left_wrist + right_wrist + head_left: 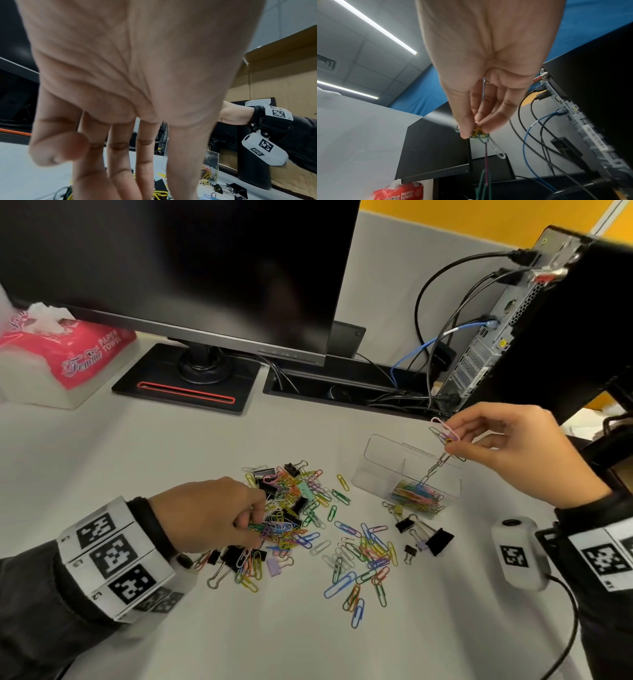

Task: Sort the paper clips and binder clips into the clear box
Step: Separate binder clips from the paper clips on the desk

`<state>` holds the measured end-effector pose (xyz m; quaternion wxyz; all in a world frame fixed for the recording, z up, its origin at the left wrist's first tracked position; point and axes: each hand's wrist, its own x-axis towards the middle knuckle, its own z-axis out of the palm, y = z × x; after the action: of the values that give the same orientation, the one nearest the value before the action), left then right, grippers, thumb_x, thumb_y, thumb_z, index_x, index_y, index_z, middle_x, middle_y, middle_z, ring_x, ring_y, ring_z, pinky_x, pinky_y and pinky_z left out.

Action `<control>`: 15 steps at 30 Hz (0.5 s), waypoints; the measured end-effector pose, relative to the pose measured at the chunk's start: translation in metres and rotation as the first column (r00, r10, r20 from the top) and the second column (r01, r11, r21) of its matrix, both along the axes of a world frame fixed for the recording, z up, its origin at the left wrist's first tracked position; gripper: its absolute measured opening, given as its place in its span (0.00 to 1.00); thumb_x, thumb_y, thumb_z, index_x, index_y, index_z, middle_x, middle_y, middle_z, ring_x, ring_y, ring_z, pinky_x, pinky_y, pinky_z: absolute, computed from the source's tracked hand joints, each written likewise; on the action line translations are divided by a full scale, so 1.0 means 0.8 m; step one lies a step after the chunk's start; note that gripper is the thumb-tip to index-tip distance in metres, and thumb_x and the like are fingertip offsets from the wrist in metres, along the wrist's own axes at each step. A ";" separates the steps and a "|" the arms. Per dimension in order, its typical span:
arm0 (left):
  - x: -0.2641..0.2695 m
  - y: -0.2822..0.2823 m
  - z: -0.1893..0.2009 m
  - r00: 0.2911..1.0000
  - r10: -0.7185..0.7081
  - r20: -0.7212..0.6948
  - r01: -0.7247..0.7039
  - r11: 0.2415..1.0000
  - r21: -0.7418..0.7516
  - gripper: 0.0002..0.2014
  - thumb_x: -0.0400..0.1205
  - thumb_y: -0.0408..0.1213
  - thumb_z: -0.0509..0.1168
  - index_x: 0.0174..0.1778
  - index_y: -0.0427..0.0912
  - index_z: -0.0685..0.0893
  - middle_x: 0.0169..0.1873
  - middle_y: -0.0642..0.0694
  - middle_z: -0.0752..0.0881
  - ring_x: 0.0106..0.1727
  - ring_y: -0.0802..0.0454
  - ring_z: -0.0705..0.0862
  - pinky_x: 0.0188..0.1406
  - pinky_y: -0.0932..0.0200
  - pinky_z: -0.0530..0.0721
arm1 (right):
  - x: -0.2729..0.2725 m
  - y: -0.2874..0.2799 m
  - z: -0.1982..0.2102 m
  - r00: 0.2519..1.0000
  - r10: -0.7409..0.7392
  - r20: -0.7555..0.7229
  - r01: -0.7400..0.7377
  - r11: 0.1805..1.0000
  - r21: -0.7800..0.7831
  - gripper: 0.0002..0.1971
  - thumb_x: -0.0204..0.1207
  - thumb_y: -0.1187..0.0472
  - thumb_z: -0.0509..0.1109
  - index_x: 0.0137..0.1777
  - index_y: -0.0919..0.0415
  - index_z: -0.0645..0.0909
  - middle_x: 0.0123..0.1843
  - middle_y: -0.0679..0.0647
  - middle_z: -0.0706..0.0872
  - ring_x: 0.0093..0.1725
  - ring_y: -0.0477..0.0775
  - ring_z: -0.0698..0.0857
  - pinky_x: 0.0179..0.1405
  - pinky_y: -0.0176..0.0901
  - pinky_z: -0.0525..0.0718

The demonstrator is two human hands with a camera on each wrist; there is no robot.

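A clear box (378, 455) with two compartments stands right of centre; its near right compartment holds coloured paper clips (418, 496). My right hand (451, 440) is raised above the box and pinches a bunch of paper clips (444, 431); a linked chain of clips hangs from it into the box. The right wrist view shows thumb and fingertips pinching that bunch (478, 134). A mixed pile of paper clips and black binder clips (291, 501) lies at centre. My left hand (254, 526) reaches down into the pile, its fingertips curled round a few clips. Several binder clips (430, 537) lie just in front of the box.
A monitor (171, 268) on a black base (185, 381) stands behind the pile. A pink tissue pack (68, 350) sits back left. A computer tower (555, 320) with cables (428, 354) stands back right, behind a cable tray (342, 390). Loose clips (359, 563) are scattered front centre.
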<state>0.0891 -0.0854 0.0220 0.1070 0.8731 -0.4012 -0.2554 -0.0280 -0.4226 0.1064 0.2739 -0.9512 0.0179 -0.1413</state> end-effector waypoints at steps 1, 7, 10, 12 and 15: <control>0.000 0.000 0.000 1.000 0.002 0.000 -0.002 1.000 -0.002 0.10 0.76 0.56 0.68 0.47 0.57 0.77 0.37 0.57 0.86 0.34 0.61 0.79 0.33 0.68 0.73 | 0.000 -0.003 -0.002 1.000 -0.003 0.021 0.003 1.000 -0.012 0.11 0.66 0.59 0.78 0.49 0.53 0.86 0.42 0.46 0.88 0.43 0.49 0.87 0.40 0.40 0.88; 0.000 0.000 -0.001 1.000 -0.002 -0.004 0.002 1.000 -0.008 0.10 0.77 0.56 0.67 0.47 0.58 0.77 0.37 0.58 0.84 0.34 0.61 0.79 0.33 0.69 0.73 | 0.005 -0.006 -0.029 0.999 0.037 0.024 -0.030 0.970 -0.239 0.11 0.69 0.64 0.78 0.49 0.53 0.87 0.43 0.43 0.87 0.42 0.43 0.85 0.40 0.33 0.85; -0.002 -0.001 -0.001 1.000 -0.009 -0.021 0.009 1.000 -0.009 0.10 0.78 0.55 0.67 0.49 0.56 0.78 0.37 0.57 0.85 0.33 0.61 0.78 0.32 0.69 0.72 | 0.008 -0.002 -0.052 0.977 0.000 -0.215 -0.073 0.940 -0.332 0.12 0.71 0.65 0.77 0.50 0.49 0.87 0.44 0.44 0.87 0.40 0.40 0.84 0.39 0.34 0.86; -0.002 -0.002 -0.001 1.000 -0.009 -0.022 0.009 1.000 -0.009 0.10 0.78 0.55 0.66 0.50 0.56 0.78 0.37 0.57 0.85 0.33 0.61 0.78 0.32 0.69 0.72 | 0.010 0.010 -0.057 0.973 -0.040 -0.227 -0.046 0.931 -0.361 0.11 0.72 0.64 0.75 0.52 0.51 0.87 0.45 0.44 0.86 0.40 0.41 0.82 0.43 0.41 0.87; -0.002 -0.002 -0.002 1.000 -0.007 -0.015 0.007 1.000 -0.011 0.10 0.78 0.56 0.66 0.50 0.57 0.78 0.37 0.57 0.86 0.33 0.62 0.78 0.31 0.69 0.72 | 0.010 0.050 -0.054 0.980 0.013 -0.200 -0.081 0.938 -0.338 0.12 0.72 0.58 0.76 0.56 0.53 0.86 0.44 0.41 0.81 0.37 0.38 0.79 0.46 0.39 0.85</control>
<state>0.0879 -0.0870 0.0207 0.1139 0.8692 -0.4048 -0.2599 -0.0203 -0.3822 0.0634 0.1035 -0.9937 -0.0034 -0.0420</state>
